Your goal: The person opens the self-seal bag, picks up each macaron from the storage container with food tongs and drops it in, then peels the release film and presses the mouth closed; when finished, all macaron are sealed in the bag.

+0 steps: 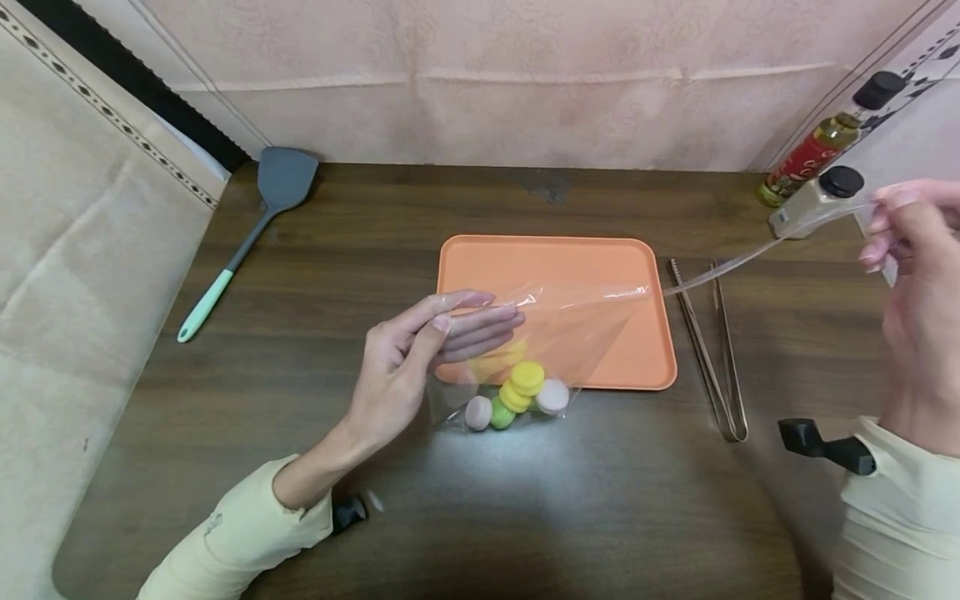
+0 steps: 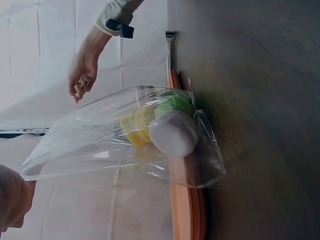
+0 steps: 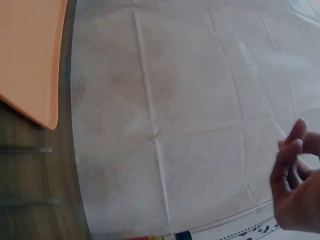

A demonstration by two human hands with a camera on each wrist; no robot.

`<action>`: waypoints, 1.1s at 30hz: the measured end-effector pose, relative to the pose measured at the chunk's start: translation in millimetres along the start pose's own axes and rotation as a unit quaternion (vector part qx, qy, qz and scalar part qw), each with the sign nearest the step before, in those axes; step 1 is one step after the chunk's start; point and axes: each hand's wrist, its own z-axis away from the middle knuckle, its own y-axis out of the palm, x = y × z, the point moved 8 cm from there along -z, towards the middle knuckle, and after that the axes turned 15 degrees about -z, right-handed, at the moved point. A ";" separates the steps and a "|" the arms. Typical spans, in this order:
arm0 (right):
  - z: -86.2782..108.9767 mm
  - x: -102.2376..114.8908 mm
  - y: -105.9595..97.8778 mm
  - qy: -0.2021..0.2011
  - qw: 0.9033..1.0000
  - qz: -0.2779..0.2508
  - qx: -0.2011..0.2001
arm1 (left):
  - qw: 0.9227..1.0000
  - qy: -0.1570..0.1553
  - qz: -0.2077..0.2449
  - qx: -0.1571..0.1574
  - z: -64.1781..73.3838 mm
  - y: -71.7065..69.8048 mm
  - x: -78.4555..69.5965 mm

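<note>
My left hand [image 1: 412, 354] pinches the upper part of a clear plastic bag [image 1: 596, 329] between thumb and nearly straight fingers. In the bag's bottom lie several round, macaron-like pieces: yellow pieces [image 1: 527, 378], a green piece [image 1: 502, 414] and pale white pieces [image 1: 552, 397]. The bag overlaps the front edge of an orange tray [image 1: 540, 258]. Out to the right, my right hand [image 1: 918, 237] pinches the end of a thin clear strip [image 1: 750, 255] that stretches toward the bag. In the right wrist view that hand's fingertips meet, with the strip not discernible.
Metal tongs [image 1: 723, 375] lie right of the tray. At the back right stand a bottle with a red label [image 1: 808, 158] and a white jar with a black lid [image 1: 813, 204]. A grey spatula with a mint handle [image 1: 247, 242] lies at the left. Cloth screens [image 1: 450, 108] border the table.
</note>
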 end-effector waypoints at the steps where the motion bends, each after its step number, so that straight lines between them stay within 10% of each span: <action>1: -1.1 -1.7 1.5 0.025 0.999 -0.008 0.027 | 1.000 -0.001 0.001 -0.002 -0.6 0.1 0.5; 4: -0.8 -11.7 5.9 0.130 0.985 0.012 0.109 | 1.000 -0.005 0.004 -0.008 -2.1 -0.8 0.9; 7: 2.0 -20.5 4.3 0.216 0.951 0.117 0.185 | 1.000 -0.008 0.003 -0.015 -3.0 -3.2 1.5; 12: 1.5 -27.2 -5.1 0.304 0.861 0.283 0.294 | 1.000 -0.011 0.002 -0.019 -3.6 -5.3 3.7; 18: 1.6 -66.6 -10.7 0.362 0.741 0.470 0.316 | 1.000 -0.011 0.000 -0.017 -5.6 -4.2 7.7; 21: 0.6 -102.0 -12.2 0.388 0.727 0.479 0.301 | 1.000 -0.014 -0.004 -0.016 -5.3 -4.6 7.0; 33: -9.4 -165.6 -30.5 0.384 0.730 0.490 0.282 | 1.000 -0.017 -0.001 -0.012 -5.4 -3.5 7.3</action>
